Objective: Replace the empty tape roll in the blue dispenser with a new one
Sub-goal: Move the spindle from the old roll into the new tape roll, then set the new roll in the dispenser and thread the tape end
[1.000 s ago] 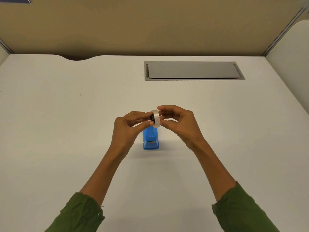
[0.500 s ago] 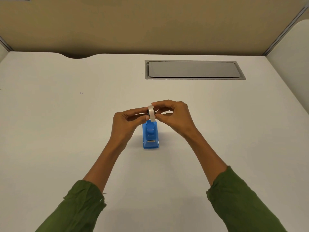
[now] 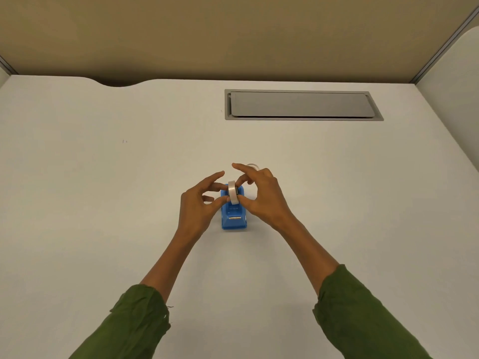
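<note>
Right now both hands pinch the roll (image 3: 232, 192) edge-on, w/ its lower part sitting down in the cradle of the dispenser (image 3: 234, 216). Left hand (image 3: 199, 206): thumb and a finger closed on the roll's left face, other fingers spread loose. Right hand (image 3: 261, 195): thumb and fingertip closed on the right face, index lifted clear. So both grips are grasping the roll, neither released. Dispenser stands upright around the table's (image 3: 103, 203) middle, cutter end toward the near edge, well short of the grey hatch (image 3: 303, 104) by the far edge. A pale ring (image 3: 253, 166) peeks out just behind the right hand, prob. the empty core, mostly hidden so can't be sure.

Judgement: step in hand is seating the roll; task looks near done but not confirmed, since hub and slots are hidden by the fingers.

Risks:
- Roll looks slightly tilted; if the hub misses a slot on one side it'll jam or pop out when let go.
- Downward push on a light dispenser w/ no hand on its base could tip or skid it.
- Tape end not visible; if it faces the wrong way it won't feed to the cutter.
</note>
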Available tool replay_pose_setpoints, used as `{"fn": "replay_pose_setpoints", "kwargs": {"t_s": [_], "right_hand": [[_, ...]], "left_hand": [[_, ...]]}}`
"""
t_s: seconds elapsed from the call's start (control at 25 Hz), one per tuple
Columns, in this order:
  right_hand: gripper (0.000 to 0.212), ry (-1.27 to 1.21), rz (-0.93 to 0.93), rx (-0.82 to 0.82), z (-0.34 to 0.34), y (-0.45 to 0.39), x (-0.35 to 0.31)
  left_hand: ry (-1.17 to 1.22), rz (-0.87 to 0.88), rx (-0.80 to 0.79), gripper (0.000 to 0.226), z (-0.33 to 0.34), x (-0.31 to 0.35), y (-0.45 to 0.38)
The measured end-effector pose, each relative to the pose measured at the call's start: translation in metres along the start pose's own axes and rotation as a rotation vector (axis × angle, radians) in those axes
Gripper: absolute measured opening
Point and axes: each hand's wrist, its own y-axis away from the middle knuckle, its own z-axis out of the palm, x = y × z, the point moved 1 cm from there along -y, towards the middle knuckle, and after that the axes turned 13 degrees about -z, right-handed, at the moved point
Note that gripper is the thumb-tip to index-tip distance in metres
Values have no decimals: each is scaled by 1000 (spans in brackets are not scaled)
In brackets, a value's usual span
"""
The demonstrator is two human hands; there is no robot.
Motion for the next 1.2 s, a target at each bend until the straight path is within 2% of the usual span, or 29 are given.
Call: {"fn": "replay_pose_setpoints", "kwargs": {"t_s": [0.2, 0.56, 0.72, 0.96, 1.2], "right_hand": [[63, 27, 30, 17, 10, -1, 11], [56, -12, 20, 125, 20, 4, 16], [59, 39, -10, 102, 20, 4, 19], [66, 200, -114, 16, 21, 2, 19], [69, 3, -31, 41, 22, 6, 21]], "left_hand": [[-72, 39, 16, 54, 2, -8, -4], [-6, 52, 35, 44, 12, -7, -2], [15, 42, 65, 42, 14, -10, -1], [-60, 23, 78, 26, 13, -14, -5], [-89, 5, 60, 28, 11, -18, -5]]}}
